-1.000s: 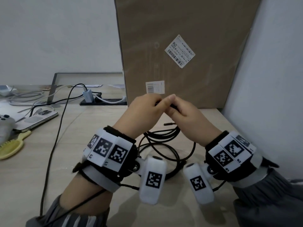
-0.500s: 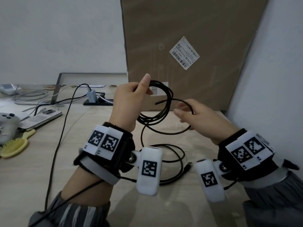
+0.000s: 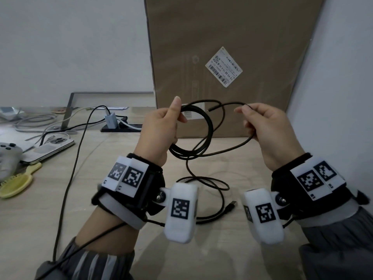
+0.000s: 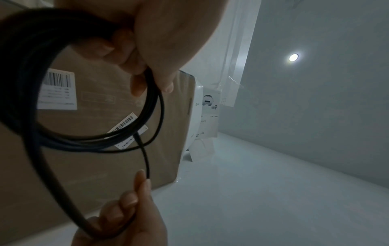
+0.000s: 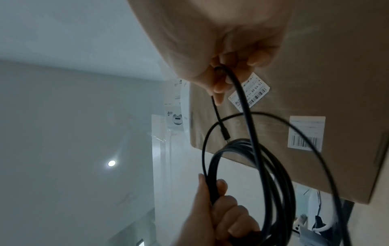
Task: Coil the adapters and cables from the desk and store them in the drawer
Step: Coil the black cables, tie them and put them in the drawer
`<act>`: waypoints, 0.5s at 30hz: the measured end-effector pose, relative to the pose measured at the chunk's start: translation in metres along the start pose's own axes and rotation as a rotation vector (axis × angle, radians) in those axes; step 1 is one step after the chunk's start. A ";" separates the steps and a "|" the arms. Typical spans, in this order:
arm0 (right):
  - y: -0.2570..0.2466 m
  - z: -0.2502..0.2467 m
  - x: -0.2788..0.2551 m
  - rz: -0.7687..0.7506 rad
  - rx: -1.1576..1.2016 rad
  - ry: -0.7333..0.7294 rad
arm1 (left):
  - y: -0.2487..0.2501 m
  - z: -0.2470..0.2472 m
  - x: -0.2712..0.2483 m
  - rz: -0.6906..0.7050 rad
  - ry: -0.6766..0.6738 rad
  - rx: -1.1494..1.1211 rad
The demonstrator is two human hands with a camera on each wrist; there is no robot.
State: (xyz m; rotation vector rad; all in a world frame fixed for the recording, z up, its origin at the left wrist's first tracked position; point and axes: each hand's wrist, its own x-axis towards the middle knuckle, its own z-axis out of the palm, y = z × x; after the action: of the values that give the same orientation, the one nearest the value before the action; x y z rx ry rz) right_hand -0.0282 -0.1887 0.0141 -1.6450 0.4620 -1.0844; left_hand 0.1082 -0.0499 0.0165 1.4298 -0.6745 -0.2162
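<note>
**Several loops held, a loose tail still on the surface**

Several turns of the black cable (image 3: 203,136) hang in the air in front of the cardboard box (image 3: 232,57), above the far right part of the surface (image 3: 105,201). The left hand (image 3: 159,128) has its grip clamped on the bundled loops, thumb raised along them. The right hand (image 3: 266,128) pinches a single strand that arcs out to the side of the coil; in the wrist views the small round plug end (image 5: 225,133) juts free near its fingers.

The uncoiled remainder drops to the surface and lies in slack curves ending at the USB plug (image 3: 231,206), between the two wrists. As I judge it, the main risk is that this tail catches on a wrist camera or twists into a kink as it is drawn up, dragging loops out of the left hand's hold. The free plug end could also slip through the coil and knot it. Uneven loops may spring open once released. No drawer is in view.
</note>
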 end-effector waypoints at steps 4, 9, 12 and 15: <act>-0.006 0.000 -0.002 -0.092 0.061 -0.135 | -0.008 -0.005 0.007 -0.019 0.176 -0.036; -0.007 -0.004 -0.002 -0.147 -0.090 -0.053 | -0.009 -0.009 0.009 -0.079 0.012 -0.019; -0.002 -0.006 -0.002 -0.123 -0.164 -0.069 | -0.002 -0.009 0.002 0.012 -0.174 0.196; 0.000 -0.005 -0.004 -0.097 -0.185 -0.130 | 0.005 -0.007 -0.008 0.147 -0.343 0.513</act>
State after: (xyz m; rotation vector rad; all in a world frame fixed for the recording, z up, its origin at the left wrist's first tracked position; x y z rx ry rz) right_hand -0.0345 -0.1892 0.0123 -1.9060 0.4102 -1.0220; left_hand 0.1038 -0.0392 0.0192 1.8416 -1.1723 -0.1813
